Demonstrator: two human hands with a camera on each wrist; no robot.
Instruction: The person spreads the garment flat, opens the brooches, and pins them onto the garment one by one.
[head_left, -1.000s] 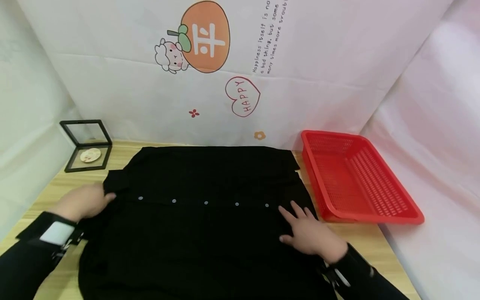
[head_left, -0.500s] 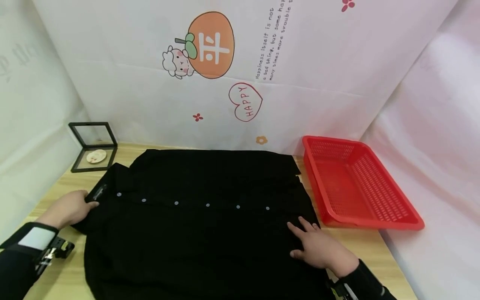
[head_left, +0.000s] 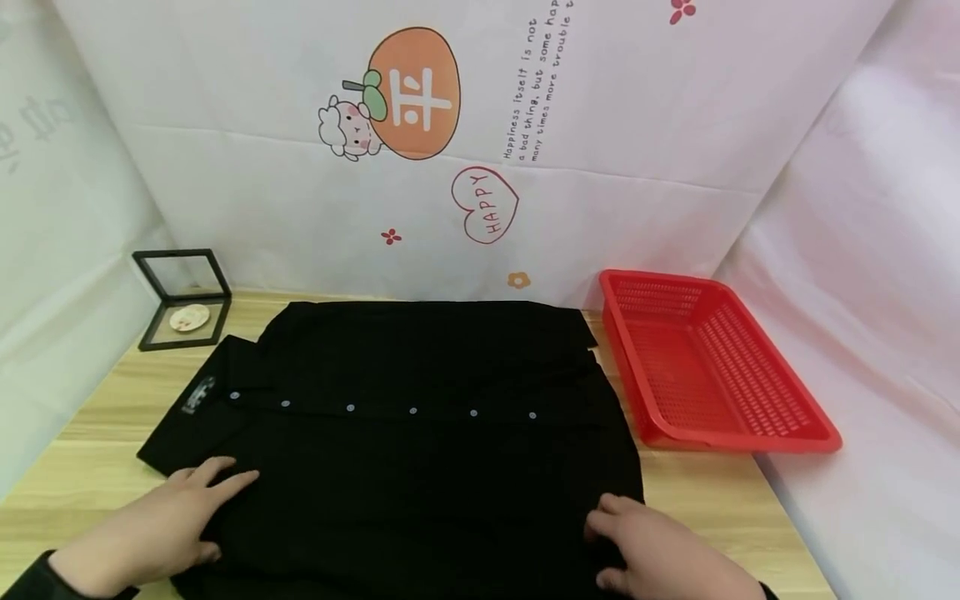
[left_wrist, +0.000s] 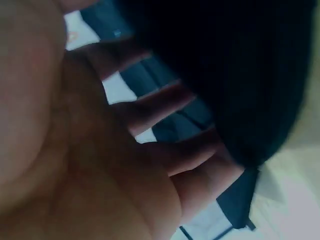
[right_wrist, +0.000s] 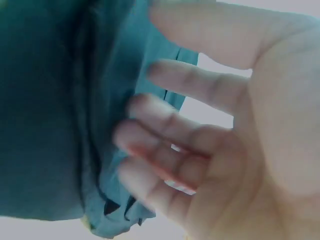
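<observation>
A black button-up shirt (head_left: 420,483) lies spread on the table, its row of pale buttons running across and its collar (head_left: 187,408) at the left with a label inside. My left hand (head_left: 168,517) is at the shirt's left side below the collar, fingers extended over the cloth. In the left wrist view, dark cloth (left_wrist: 250,75) covers those fingertips. My right hand (head_left: 645,542) is at the shirt's right edge with its fingers loosely bent. The right wrist view shows these fingers (right_wrist: 160,145) apart, beside the cloth (right_wrist: 45,125), pinching nothing.
A red plastic basket (head_left: 637,367) stands at the right, beyond the shirt's edge. At the back left is a black-framed clear case (head_left: 223,321) holding a round pale disc (head_left: 189,317). White printed cloth (head_left: 585,225) hangs behind the wooden table (head_left: 75,475).
My left hand has let go of the collar, which now lies flat and pulled out leftward, and has moved down toward me. My right hand has slid down the shirt's right side, fingers bending.
</observation>
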